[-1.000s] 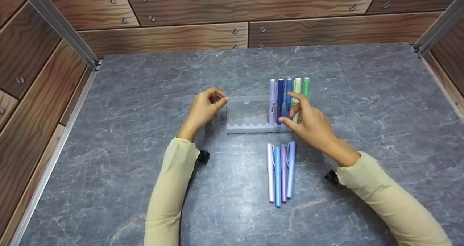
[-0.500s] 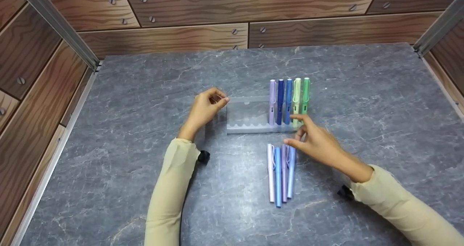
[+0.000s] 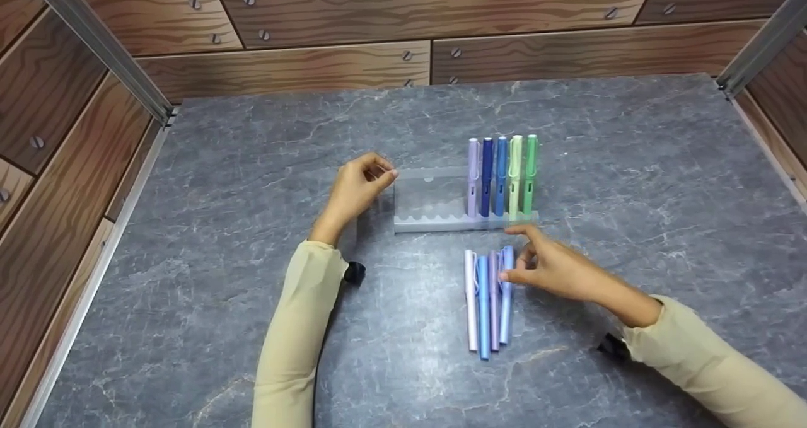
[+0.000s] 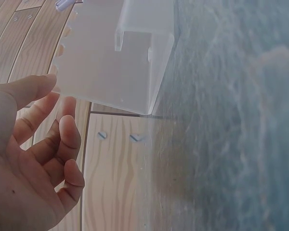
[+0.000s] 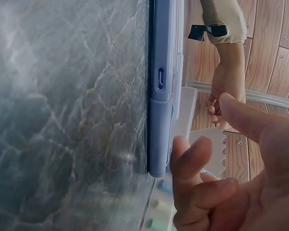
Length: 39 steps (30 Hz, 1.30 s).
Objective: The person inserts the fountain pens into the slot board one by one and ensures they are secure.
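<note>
"Pens (image 3: 483,308), four of them, lying loose and side by side on the grey marbled surface (image 3: 252,195), near the front edge of the clear rack (image 3: 435,225). Clip ends toward the rack. Another five pens (image 3: 501,182) seated in its right half, violet through blues to greens."

"And how best to manage the reach?"

"Judging by the pose, probably a pick-up from the right end of the loose group. Best to pinch only the light-blue pen (image 3: 506,314), near the clip end, without dragging along the purple pen (image 3: 493,327) just beside it. Lift clear before turning, then lower gently into a free notch beside the violet pen (image 3: 473,182), clip matching the rest."

"And the hands?"

"Left hand (image 3: 357,188): thumb and forefinger pinching the far left corner of the rack, apparently to steady it; remaining fingers loosely bent. Right hand (image 3: 555,273): holding nothing, thumb and forefinger parted beside the loose pens, other fingers bent inward. Thumb tip over the light-blue pen; impossible to tell whether touching."

"Arms too?"

"Left forearm (image 3: 287,340) nearly straight out from the body, wrist angled toward the rack. Right forearm (image 3: 719,352) slanting in from the lower right, low over the surface."
</note>
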Available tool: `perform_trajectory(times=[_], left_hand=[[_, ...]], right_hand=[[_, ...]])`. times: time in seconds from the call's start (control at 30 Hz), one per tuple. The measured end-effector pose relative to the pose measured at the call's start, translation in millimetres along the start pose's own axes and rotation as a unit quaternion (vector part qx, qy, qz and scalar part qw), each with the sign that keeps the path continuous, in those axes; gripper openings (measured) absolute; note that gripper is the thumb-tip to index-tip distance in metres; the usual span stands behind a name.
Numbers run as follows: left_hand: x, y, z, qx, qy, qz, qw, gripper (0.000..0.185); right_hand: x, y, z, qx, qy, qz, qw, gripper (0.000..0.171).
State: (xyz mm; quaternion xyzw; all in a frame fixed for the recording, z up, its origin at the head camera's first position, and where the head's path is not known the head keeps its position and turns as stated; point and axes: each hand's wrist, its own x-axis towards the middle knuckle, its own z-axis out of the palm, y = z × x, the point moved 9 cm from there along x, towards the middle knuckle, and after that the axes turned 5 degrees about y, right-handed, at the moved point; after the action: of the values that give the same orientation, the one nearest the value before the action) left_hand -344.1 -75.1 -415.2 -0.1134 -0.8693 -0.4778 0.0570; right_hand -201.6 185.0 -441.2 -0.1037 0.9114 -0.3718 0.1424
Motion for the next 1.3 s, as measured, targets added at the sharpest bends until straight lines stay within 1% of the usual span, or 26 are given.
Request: perform_trajectory(times=[0.13,0.4,0.6,0.73,0.83,1.07,1.3], left_hand=[[0.8,-0.2,0.4,0.000,0.000,-0.001,1.0000,0.014],[1.9,0.4,0.4,-0.006,0.001,0.004,1.0000,0.015],[1.5,0.0,0.6,-0.006,-0.004,0.001,1.0000,0.015],[1.4,-1.2,0.8,-0.004,-0.007,-0.003,1.0000,0.016],[1.5,-1.0,0.5,-0.003,-0.006,0.000,1.0000,0.016],[1.0,-1.4,0.5,-0.003,-0.002,0.002,1.0000,0.015],[0.4,-0.3,0.3,-0.002,-0.002,0.005,1.0000,0.016]], right_hand=[[0,4,4,0.003,-0.017,0.011,1.000,0.083],[1,8,9,-0.001,-0.025,0.002,1.000,0.085],[2,10,12,0.004,-0.034,0.001,0.999,0.084],[4,9,12,0.026,-0.047,-0.003,0.999,0.082],[4,10,12,0.041,-0.057,-0.002,0.998,0.080],[7,12,13,0.040,-0.066,0.002,0.997,0.079],[8,13,15,0.036,-0.065,-0.006,0.997,0.075]])
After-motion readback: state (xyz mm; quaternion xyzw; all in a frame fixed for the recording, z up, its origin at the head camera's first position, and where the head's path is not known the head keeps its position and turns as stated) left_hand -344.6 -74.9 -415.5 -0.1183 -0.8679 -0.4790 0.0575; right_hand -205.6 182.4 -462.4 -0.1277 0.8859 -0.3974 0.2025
